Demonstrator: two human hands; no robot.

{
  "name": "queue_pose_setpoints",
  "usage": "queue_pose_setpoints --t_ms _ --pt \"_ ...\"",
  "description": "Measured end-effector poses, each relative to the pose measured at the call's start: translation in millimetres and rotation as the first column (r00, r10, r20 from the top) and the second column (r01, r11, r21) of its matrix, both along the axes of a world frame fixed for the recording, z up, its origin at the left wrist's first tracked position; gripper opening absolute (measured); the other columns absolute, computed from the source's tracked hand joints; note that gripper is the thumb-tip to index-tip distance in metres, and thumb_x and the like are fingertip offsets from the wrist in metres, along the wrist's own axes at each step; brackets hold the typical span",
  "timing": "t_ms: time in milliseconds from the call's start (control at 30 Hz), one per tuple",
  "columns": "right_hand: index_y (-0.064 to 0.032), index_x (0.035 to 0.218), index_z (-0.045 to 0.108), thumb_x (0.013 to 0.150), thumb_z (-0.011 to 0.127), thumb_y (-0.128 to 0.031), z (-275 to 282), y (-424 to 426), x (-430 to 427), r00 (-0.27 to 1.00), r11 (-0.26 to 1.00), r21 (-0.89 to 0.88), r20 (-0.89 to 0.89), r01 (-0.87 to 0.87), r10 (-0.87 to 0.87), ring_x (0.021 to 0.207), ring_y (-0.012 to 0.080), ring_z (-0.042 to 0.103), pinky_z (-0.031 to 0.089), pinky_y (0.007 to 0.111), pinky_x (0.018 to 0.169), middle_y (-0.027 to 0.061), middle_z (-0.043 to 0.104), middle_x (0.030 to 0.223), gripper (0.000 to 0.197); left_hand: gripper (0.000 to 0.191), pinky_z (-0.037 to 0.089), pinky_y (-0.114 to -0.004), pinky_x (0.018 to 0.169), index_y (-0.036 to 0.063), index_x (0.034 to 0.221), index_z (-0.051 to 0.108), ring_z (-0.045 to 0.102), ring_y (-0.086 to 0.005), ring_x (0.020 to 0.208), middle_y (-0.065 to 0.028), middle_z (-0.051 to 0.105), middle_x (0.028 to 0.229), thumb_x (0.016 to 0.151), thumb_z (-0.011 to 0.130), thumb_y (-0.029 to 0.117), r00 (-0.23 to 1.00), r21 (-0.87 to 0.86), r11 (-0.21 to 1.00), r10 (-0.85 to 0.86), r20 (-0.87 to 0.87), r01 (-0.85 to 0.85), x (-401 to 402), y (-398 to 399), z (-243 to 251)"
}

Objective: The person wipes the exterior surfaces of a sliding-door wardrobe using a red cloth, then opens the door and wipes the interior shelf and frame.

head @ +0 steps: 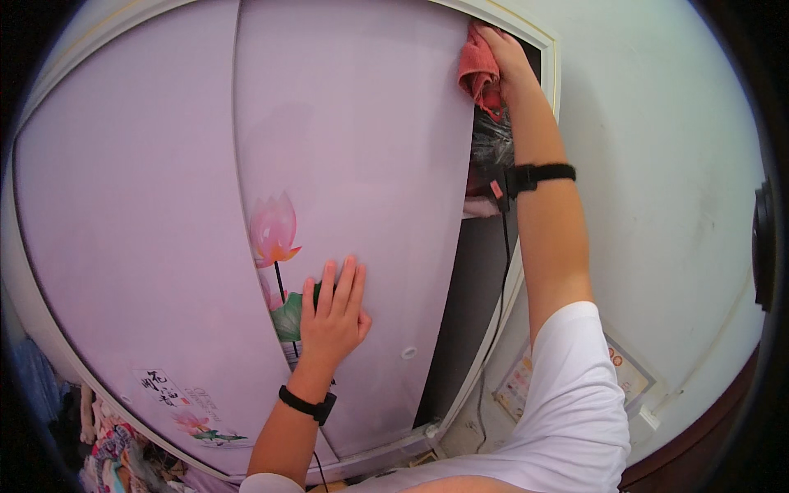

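My right hand grips a red cloth at the upper right edge of a pale pink sliding wardrobe door. Part of the cloth rests over the door's edge; my fingertips are partly hidden. Lower down, my left hand lies flat on the same door with its fingers a little apart, over a printed lotus leaf. A printed pink lotus flower is above it. Through the gap at the door's right side, a clear plastic-wrapped bundle shows on a shelf.
A second sliding door stands to the left, bearing printed writing and flowers. The white door frame borders a pale wall. A black cable hangs from my right forearm band. Piled clothes lie at the lower left.
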State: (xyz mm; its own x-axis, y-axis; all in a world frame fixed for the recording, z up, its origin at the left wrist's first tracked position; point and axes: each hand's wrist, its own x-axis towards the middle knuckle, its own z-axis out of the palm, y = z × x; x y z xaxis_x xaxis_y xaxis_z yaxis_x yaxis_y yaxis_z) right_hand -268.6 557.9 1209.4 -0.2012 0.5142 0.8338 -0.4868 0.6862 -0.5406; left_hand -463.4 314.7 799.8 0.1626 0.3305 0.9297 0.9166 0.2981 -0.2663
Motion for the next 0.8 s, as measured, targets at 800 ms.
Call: queue_pose_setpoints --t_ms 800 --pt "0.0007 0.137 0.063 0.104 0.070 -0.042 -106 -3 1 0.998 0.999 -0.049 0.062 0.006 -0.003 0.096 0.0161 0.067 0.055 0.033 0.088 0.0072 0.072 0.111 0.054 0.074 0.027 -0.059 0.128 0.0097 0.155 0.059 0.042 -0.0340 0.156 -0.0093 0.049 0.167 0.081 0.061 0.018 0.999 0.005 0.999 0.040 -0.006 -0.040 0 7 -4"
